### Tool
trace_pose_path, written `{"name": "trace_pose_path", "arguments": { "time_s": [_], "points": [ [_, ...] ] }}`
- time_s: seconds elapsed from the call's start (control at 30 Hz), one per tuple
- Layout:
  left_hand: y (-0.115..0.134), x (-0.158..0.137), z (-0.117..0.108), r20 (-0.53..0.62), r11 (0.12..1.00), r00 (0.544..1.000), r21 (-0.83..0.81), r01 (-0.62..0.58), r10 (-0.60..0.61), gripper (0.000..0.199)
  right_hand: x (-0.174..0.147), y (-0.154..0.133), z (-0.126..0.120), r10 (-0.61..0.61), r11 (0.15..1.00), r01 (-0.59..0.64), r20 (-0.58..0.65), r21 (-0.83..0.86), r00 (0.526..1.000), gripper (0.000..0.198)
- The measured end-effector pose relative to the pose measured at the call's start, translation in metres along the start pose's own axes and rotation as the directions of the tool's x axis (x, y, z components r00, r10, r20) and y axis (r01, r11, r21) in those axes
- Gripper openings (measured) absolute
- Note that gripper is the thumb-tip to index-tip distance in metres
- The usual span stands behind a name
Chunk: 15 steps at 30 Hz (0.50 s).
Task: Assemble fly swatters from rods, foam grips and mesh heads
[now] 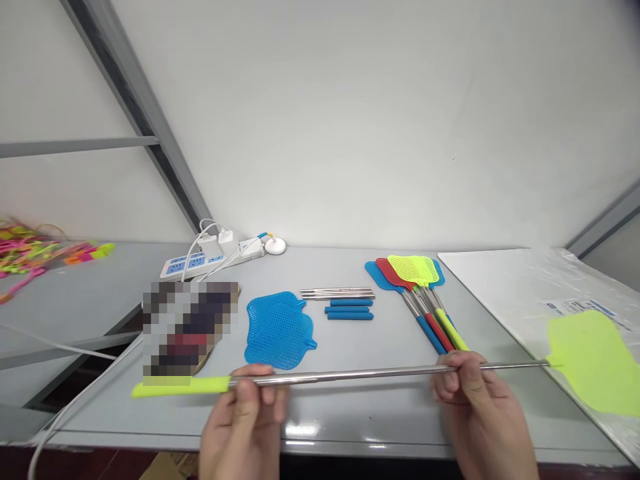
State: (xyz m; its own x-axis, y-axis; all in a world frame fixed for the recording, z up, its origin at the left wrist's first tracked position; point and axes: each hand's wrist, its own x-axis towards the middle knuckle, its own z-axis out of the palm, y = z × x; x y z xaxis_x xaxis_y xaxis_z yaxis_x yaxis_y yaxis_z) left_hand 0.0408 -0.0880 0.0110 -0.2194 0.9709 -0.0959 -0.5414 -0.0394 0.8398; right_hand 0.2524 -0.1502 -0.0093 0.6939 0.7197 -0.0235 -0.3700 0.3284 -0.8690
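A yellow-green fly swatter [360, 375] with a telescopic metal rod, drawn out long, lies level across both my hands. My left hand [250, 413] grips the rod beside its yellow-green handle [185, 386]. My right hand [477, 400] pinches the thinner part of the rod, left of the swatter head [593, 360]. Behind the rod lie blue swatter heads [279, 330], several metal rods [337, 293] and three blue handles [350, 311]. Further right, several assembled swatters [425, 293] in blue, red and yellow-green lie in a fanned pile.
A white power strip [213, 260] with plugs and cables stands at the back left, near a round white device [275, 246]. A blurred-out item [193, 330] lies in front of it. Colourful strips [40, 250] sit far left; plastic-wrapped white board [520, 287] covers the right side.
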Motion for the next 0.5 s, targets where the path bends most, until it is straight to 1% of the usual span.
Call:
{"name": "trace_pose_path", "arguments": {
  "time_s": [0.07,0.13,0.27,0.33,0.4,0.5],
  "points": [
    [0.008,0.006,-0.005,-0.012,0.996,0.997,-0.021,-0.082,0.081,0.031,0.003,-0.004,-0.002,-0.013,0.999,0.014,-0.021,0.039,1.000,0.023],
    [0.010,0.007,-0.004,-0.017,0.994,0.995,-0.050,-0.099,0.099,0.029,0.004,-0.006,-0.001,-0.009,0.998,0.011,-0.033,0.062,0.999,0.022],
    [0.000,-0.003,0.011,-0.026,0.991,1.000,-0.133,-0.004,0.001,0.024,0.006,-0.006,0.003,0.020,0.995,-0.014,-0.063,0.097,0.998,0.020],
    [-0.007,-0.013,0.021,-0.040,0.987,0.999,-0.158,0.026,-0.033,0.024,0.003,-0.005,0.007,0.039,0.996,-0.034,-0.058,0.083,0.998,0.021],
    [-0.016,-0.024,0.030,-0.021,0.985,0.997,-0.159,0.065,-0.069,0.028,-0.006,0.000,0.015,0.081,0.996,-0.081,0.000,0.039,0.997,0.024],
    [-0.028,-0.042,0.040,0.066,0.977,0.987,-0.148,0.154,-0.146,0.033,-0.026,0.012,0.033,0.148,0.989,-0.149,0.147,-0.009,0.978,0.026]
  ]
}}
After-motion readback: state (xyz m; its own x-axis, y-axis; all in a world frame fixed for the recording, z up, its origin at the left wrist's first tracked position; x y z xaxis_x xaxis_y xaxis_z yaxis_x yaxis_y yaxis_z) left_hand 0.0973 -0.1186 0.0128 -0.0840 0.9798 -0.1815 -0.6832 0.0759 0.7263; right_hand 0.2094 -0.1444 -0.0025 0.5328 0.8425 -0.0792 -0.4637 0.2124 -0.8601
